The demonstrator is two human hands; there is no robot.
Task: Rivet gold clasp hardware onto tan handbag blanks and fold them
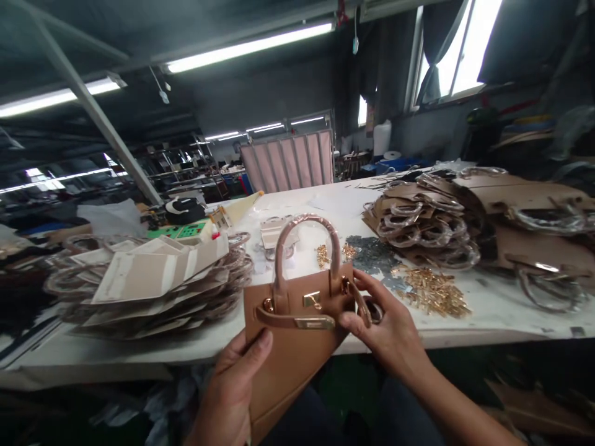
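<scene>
A tan handbag panel [283,359] with a plastic-wrapped top handle [307,218] is held up in front of me, past the table's near edge. My left hand [237,384] grips its left side, thumb on the front face. At the upper right edge, my right hand [388,325] pinches the panel near a short strap [361,302]. A longer strap [292,321] with a gold metal plate runs across the front, below a gold clasp [311,300]. The fingers behind the panel are hidden.
Stacked panels with wrapped handles [162,279] lie on the left of the white table [307,201]; more brown panels [418,217] are piled right. Gold metal pieces [437,291] and dark grey pieces [369,253] lie between. A green board [179,231] sits behind the left stack.
</scene>
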